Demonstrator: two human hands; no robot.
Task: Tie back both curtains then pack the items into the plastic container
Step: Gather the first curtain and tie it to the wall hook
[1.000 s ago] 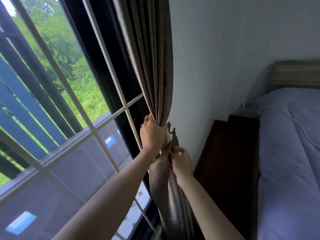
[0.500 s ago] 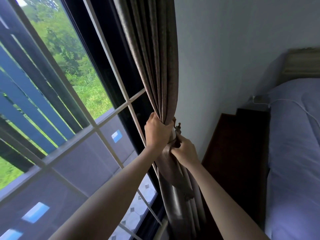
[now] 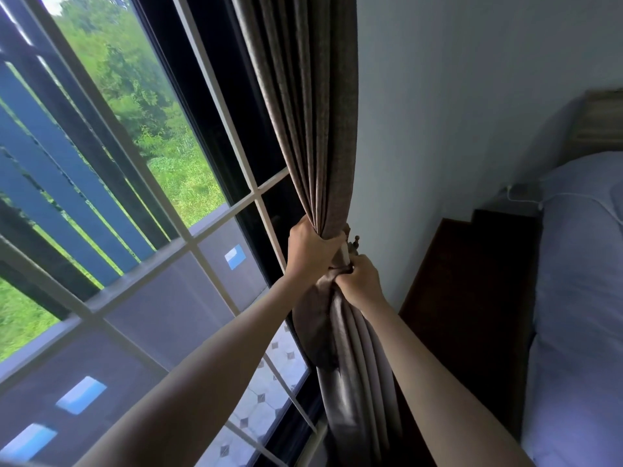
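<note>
Bunching the curtain (image 3: 313, 146) into one thick rope, the left hand (image 3: 312, 252) is curled tight round the gathered folds just beside the hook (image 3: 354, 242) on the wall (image 3: 455, 112), so the cloth cannot spread while the tie goes on. The right hand (image 3: 359, 281), just below the hook, grips the tie-back (image 3: 312, 318), fingers closed on its end; I judge it is being brought up to the hook, though whether the loop has caught I cannot tell. Below the hook the tie-back sags in a slack pouch round the curtain. Left of the hook is the window (image 3: 135, 230); right of the hook and lower stands a dark cabinet (image 3: 472, 298), then the bed (image 3: 580, 298). No container is in sight.
</note>
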